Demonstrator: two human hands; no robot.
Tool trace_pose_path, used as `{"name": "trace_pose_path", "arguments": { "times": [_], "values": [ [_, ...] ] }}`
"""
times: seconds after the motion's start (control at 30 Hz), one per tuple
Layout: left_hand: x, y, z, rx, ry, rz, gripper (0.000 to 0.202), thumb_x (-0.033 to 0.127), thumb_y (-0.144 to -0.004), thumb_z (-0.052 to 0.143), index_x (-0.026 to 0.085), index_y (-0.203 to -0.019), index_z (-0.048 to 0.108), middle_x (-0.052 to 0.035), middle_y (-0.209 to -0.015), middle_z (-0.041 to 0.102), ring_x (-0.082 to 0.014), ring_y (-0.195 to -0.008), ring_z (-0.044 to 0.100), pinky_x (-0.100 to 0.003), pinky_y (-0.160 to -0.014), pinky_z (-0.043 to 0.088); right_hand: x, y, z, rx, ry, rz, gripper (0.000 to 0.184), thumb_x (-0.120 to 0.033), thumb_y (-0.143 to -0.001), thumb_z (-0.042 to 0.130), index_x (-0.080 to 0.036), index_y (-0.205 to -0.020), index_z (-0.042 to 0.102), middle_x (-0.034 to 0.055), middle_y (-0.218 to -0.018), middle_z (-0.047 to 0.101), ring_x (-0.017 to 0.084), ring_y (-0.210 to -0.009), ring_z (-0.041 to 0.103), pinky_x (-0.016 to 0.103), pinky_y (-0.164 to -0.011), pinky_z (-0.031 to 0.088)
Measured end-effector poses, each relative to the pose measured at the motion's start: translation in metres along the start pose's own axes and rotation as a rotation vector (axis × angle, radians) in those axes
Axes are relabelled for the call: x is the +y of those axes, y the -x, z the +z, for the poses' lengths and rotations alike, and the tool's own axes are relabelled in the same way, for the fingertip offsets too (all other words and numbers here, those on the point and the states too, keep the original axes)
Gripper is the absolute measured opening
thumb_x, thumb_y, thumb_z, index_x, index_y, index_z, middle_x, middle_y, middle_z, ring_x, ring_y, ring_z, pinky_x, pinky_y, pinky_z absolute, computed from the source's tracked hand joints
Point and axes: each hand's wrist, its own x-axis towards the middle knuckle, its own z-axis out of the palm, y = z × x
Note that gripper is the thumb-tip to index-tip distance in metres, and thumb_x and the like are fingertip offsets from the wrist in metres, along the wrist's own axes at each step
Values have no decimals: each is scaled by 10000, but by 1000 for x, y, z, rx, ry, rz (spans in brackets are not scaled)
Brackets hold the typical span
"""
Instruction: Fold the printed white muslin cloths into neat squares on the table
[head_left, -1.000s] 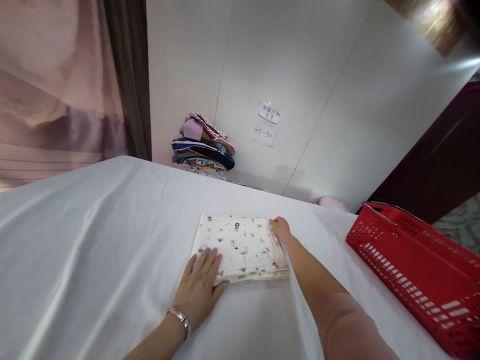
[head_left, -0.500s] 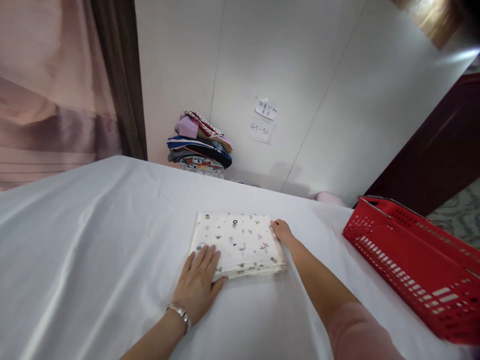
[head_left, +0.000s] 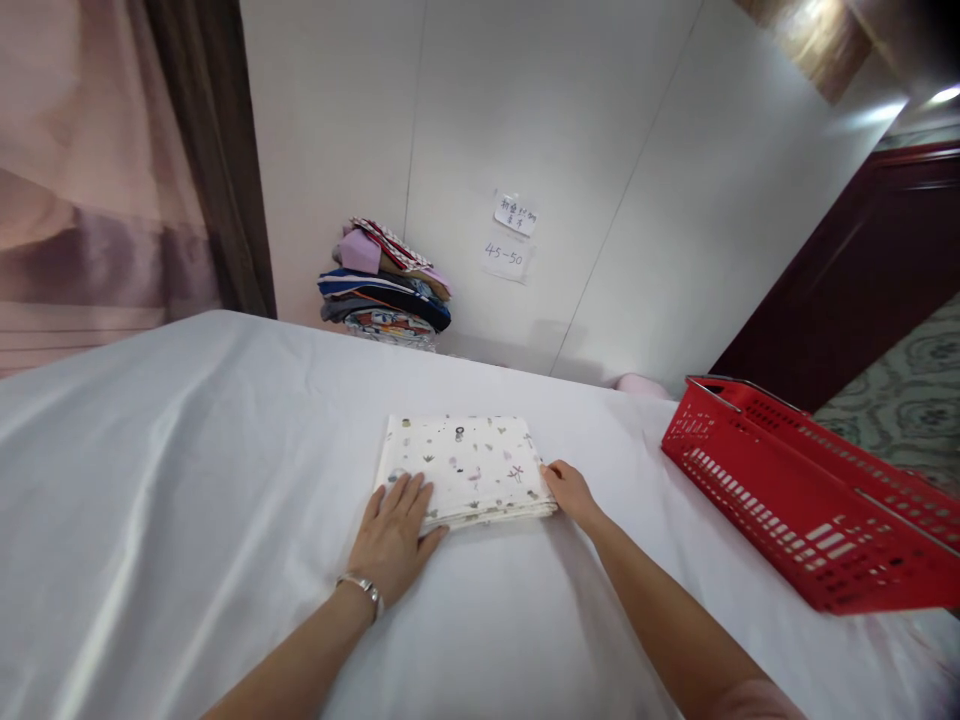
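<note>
A white cloth (head_left: 480, 470) with small printed figures lies folded into a rectangle of several layers. My left hand (head_left: 394, 530), with a silver bracelet at the wrist, rests flat on its near left corner, fingers stretched out. At the right edge of the cloth, my right hand (head_left: 568, 490) pinches the layers between thumb and fingers. Under everything is a table spread with a white sheet (head_left: 247, 560).
A red plastic basket (head_left: 780, 510) stands at the right side of the table. Behind the far edge rises a pile of folded clothes (head_left: 386, 285) against a pale wall, where paper notes (head_left: 510, 240) hang. Pink curtain (head_left: 82, 200) is at left.
My right hand has slid nearer along the cloth's right edge, toward the near corner. My left hand stays on the cloth. The view has shifted slightly to the right.
</note>
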Motion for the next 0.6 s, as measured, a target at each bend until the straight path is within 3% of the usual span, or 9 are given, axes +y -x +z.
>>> {"name": "trace_pose_path", "arguments": {
  "times": [0.43,0.6],
  "values": [
    [2,-1,-3,-23,16,-14,567,506,-820,364,170,-1268,450,-76,-1371,385,-260,-1297,264,-460,-1060,188,-3,4,-7,82,37,23,184,-244,-796,412,-198,-702,563,9,-733,620,144,-709,533,224,-627,351],
    [1,-1,-1,-16,28,-10,572,519,-820,353,176,-1266,450,-76,-1372,384,-260,-1299,259,-465,-1058,187,-14,-5,-10,85,75,15,210,-300,-807,422,-196,-692,565,17,-739,622,137,-695,521,225,-612,333]
  ]
}}
